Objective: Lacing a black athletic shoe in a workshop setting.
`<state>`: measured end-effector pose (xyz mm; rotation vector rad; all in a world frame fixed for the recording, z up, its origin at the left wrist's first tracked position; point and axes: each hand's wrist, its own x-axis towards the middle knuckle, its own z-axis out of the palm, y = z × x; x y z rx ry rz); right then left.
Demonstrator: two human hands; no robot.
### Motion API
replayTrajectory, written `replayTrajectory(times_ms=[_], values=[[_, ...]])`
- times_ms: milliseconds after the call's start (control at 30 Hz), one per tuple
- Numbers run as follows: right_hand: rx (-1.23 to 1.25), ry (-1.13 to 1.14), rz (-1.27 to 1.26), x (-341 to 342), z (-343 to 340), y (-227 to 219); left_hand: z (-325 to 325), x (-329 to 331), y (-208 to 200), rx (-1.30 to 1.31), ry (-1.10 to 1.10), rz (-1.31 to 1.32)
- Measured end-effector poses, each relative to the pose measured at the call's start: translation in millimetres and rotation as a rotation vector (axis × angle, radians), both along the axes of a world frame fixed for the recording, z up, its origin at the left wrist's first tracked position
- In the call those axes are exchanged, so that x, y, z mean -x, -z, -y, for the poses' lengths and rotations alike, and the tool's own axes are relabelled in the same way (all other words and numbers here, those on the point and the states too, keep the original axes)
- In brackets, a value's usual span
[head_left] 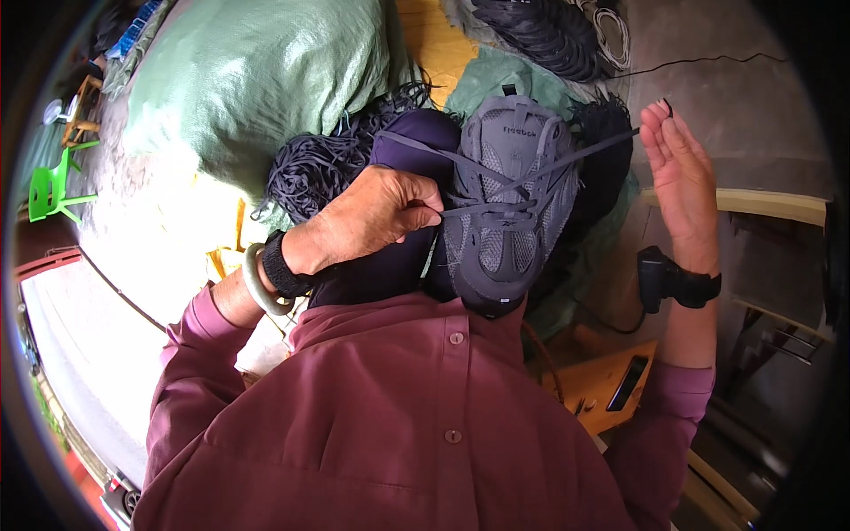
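Note:
A grey sneaker upper point(509, 190) with mesh panels rests on my dark-trousered lap, toe toward me. My left hand point(381, 208) is closed in a pinch at its left side, gripping the grey shoelace point(482, 210) where it leaves the lower eyelets. Off to the right, my right hand point(677, 164) is raised with the palm showing. A taut length of lace point(589, 152) runs up to its fingers, and a dark tip shows between them. Another lace end point(412, 144) trails leftward over my knee.
A heap of dark laces point(323, 164) lies left of my knee, below a big green woven sack point(266, 80). Stacked dark shoe pieces point(540, 35) sit at the far side. At right are a wooden board point(611, 389) with a phone point(627, 383) and a pale wooden edge point(770, 203).

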<state>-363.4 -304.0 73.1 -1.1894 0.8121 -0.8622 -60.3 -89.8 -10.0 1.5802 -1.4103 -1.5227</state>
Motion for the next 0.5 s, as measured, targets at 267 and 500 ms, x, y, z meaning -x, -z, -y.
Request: replayTrajectory(times_ms=[267,500], values=[[0.129,0.351,-0.156,107.2,106.5,-30.0,-5.2,-4.9,10.7,0.558,0.079,0.237],[0.370,0.383,-0.376,356.2,232.6,-150.6,3.4,1.3,4.0,0.532,0.143,0.201]])
